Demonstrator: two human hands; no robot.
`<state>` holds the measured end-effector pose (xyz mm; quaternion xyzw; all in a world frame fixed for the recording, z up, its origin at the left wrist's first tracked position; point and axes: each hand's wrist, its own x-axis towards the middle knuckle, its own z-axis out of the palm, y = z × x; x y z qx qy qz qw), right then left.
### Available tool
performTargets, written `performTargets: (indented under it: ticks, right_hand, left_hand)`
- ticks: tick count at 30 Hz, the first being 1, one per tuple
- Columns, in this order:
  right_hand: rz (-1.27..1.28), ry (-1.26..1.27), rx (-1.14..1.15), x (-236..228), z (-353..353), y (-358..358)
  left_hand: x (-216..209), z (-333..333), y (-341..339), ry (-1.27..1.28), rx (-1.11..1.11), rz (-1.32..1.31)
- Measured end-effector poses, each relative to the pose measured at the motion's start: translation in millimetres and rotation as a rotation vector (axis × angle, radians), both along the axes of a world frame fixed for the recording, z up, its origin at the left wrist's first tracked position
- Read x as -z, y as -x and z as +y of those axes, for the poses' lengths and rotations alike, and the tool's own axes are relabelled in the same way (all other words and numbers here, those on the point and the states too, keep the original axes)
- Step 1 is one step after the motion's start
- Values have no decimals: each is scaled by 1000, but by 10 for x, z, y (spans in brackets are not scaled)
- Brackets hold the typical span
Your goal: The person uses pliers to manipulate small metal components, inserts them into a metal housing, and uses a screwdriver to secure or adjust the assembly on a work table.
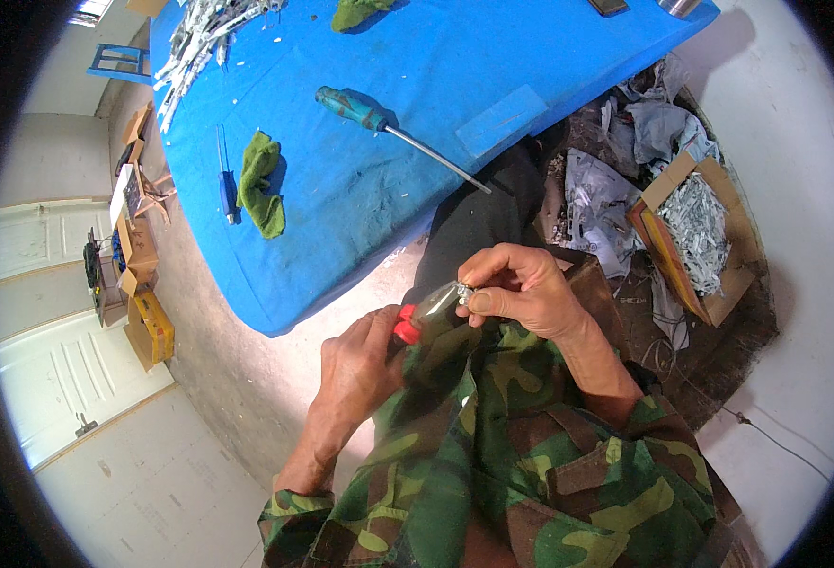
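My left hand [357, 362] is closed round a tool with red grips [407, 325]. Its tapered, shiny pale end [435, 304] points up and right; the exact kind of tool is not clear. Thumb and fingers of my right hand [528, 292] pinch a small silvery metal piece [464, 292] right at that end. Both hands are close together above my lap, short of the table's near edge. Beyond them, a large screwdriver [351, 108] with a teal handle lies on the blue-covered table [360, 199], its shaft sticking out past the edge.
On the table are a small blue screwdriver [228, 194], a green cloth [263, 185], another green cloth [355, 13] and a heap of silvery strips [199, 43]. At the right, a cardboard box [652, 227] holds metal pieces, beside plastic bags [599, 204]. Boxes [149, 327] line the left wall.
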<state>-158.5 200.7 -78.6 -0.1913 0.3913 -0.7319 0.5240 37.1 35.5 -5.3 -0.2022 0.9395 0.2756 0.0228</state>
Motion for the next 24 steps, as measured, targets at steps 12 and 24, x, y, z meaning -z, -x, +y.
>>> performTargets:
  ticks: [12,24]
  right_hand:
    - [-454,-114,-20,-41,32,-198]
    - [-984,-366,149,-66,-94,-482]
  left_hand:
    - [47,-24,48,238,56,52]
    - [218,-23,55,424,101,34]
